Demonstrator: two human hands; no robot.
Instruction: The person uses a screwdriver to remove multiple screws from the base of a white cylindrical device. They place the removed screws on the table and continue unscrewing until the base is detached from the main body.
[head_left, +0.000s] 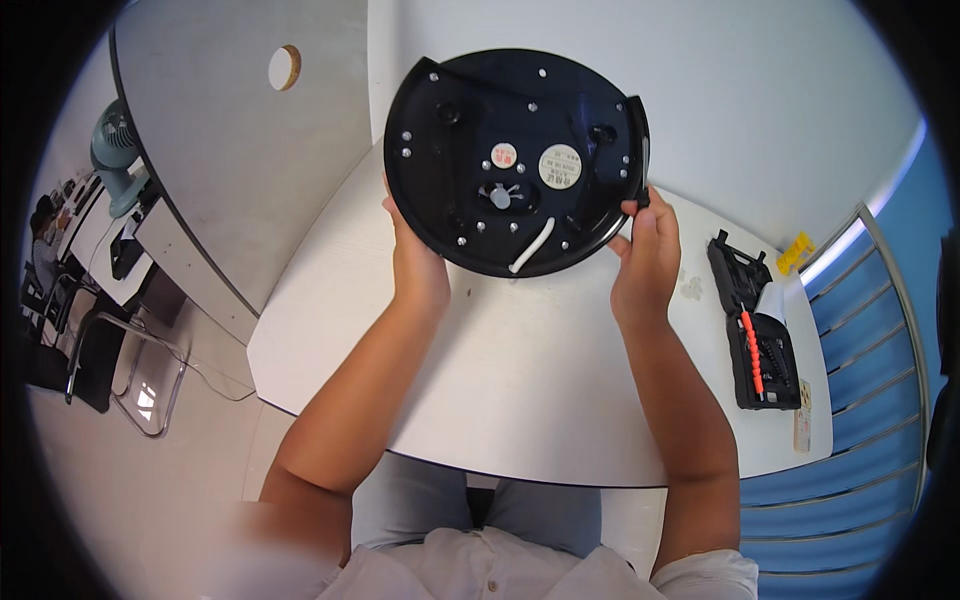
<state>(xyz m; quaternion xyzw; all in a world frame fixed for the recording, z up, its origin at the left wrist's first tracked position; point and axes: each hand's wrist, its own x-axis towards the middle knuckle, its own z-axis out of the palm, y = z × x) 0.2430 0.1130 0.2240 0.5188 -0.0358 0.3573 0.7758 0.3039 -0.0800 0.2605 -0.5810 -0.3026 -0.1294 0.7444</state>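
Observation:
A round, glossy black disc-shaped base (520, 235) is held up above the white table, its face with silver screws turned toward me. Two round stickers, a grey-white knob-like fitting (501, 197) and a short white tube (532, 246) show on that face. My left hand (420, 265) supports the lower left rim, with its fingers mostly hidden behind the disc. At the right rim, the thumb and fingers of my right hand (648, 260) close around the edge beside a narrow black curved piece (639, 150).
On the table's (520, 390) right side lies an open black tool case (742, 345) with an orange flexible shaft (751, 352). Near it are a yellow plastic piece (796, 253) and a pale strip (803, 415). A grey partition (230, 160) rises at left; metal railings (880, 375) stand at right.

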